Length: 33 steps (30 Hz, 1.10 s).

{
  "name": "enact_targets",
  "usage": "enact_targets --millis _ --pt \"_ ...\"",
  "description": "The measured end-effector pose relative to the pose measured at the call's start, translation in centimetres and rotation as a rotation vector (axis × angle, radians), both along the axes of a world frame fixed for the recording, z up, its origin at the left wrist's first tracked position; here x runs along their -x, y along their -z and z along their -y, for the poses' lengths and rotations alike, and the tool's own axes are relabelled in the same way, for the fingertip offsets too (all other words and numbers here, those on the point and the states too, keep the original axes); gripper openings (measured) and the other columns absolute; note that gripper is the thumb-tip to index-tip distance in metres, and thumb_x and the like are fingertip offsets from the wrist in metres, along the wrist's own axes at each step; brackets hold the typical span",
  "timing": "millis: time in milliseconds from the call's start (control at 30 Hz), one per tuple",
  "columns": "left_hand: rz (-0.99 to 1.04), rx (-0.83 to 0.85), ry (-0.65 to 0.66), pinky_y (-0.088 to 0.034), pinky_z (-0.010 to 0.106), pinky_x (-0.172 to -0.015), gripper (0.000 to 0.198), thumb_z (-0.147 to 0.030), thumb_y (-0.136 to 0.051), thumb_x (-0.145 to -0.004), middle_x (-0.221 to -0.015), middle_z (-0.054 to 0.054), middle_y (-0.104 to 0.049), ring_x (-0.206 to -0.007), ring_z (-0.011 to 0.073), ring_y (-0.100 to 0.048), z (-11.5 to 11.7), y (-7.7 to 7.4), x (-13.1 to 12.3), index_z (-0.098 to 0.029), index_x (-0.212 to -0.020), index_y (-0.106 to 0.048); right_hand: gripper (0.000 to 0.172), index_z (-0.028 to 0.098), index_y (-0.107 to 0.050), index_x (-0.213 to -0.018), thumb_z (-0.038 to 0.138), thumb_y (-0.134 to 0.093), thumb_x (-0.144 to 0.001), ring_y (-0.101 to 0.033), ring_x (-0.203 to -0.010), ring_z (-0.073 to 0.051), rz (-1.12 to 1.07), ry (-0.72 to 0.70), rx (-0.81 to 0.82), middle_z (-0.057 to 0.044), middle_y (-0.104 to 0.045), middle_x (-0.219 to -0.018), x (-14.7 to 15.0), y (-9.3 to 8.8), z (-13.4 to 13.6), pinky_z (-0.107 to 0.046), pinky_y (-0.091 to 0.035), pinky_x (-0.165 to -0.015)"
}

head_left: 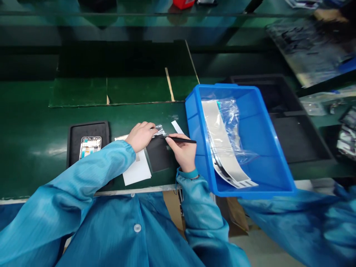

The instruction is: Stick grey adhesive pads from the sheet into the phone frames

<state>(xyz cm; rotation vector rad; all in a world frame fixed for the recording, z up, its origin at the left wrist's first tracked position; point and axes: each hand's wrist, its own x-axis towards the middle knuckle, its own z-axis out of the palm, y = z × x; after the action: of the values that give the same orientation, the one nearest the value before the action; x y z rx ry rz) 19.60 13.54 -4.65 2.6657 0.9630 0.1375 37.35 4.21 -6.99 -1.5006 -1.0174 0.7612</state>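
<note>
Here the right hand (185,154) grips a crosswise black tool (183,140) pointing left, the left hand's (141,136) hold unclear.

Unobstructed access existed over the left part of the table (27,148), up to the black tray (72,130). A second passage ran between the tray and the green panel (83,91) behind it. At the front edge, the left sleeve (83,174) crossed the table and blocked approach to the tray's near right side. The slim black tool (183,140) in the right hand (185,154) bridged most of the gap to the left hand (140,136). The blue bin (256,129) obstructed rightward travel just beside the right hand; inside, free room lay right of the sheets (219,129).
</note>
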Motion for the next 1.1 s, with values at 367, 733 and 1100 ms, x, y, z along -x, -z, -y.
enact_targets --millis 367,733,1100 --pt "0.051 0.048 -0.010 -0.043 0.041 -0.099 0.034 -0.034 -0.060 -0.095 -0.136 0.010 -0.059 -0.125 0.0274 -0.052 0.5 0.7 0.9 -0.023 -0.127 -0.065 0.021 0.021 -0.075 -0.091 0.040 -0.078 -0.081 -0.073 -0.086 -0.021 0.117 -0.121 0.023 -0.005 -0.077 -0.093 -0.3 1.4 -1.1 -0.038 -0.060 -0.084" --pt "0.181 0.191 -0.153 -0.044 0.038 -0.104 0.048 -0.022 -0.067 -0.087 -0.129 0.009 -0.059 -0.116 0.0254 -0.054 0.7 0.7 -0.3 -0.019 -0.133 -0.057 0.022 0.022 -0.075 -0.085 0.038 -0.083 -0.074 -0.073 -0.082 -0.021 0.020 0.027 -0.052 -0.004 -0.077 -0.087 -0.5 1.6 -1.0 -0.038 -0.060 -0.080" --pt "0.115 0.143 -0.163 -0.045 0.039 -0.098 0.036 -0.017 -0.048 -0.097 -0.127 0.005 -0.064 -0.110 0.0240 -0.056 1.9 -0.3 -0.8 -0.022 -0.132 -0.060 0.026 0.019 -0.075 -0.086 0.033 -0.089 -0.068 -0.068 -0.063 -0.015 -0.163 0.134 -0.145 -0.001 -0.072 -0.075 -1.0 3.4 -1.2 -0.031 -0.057 -0.068"
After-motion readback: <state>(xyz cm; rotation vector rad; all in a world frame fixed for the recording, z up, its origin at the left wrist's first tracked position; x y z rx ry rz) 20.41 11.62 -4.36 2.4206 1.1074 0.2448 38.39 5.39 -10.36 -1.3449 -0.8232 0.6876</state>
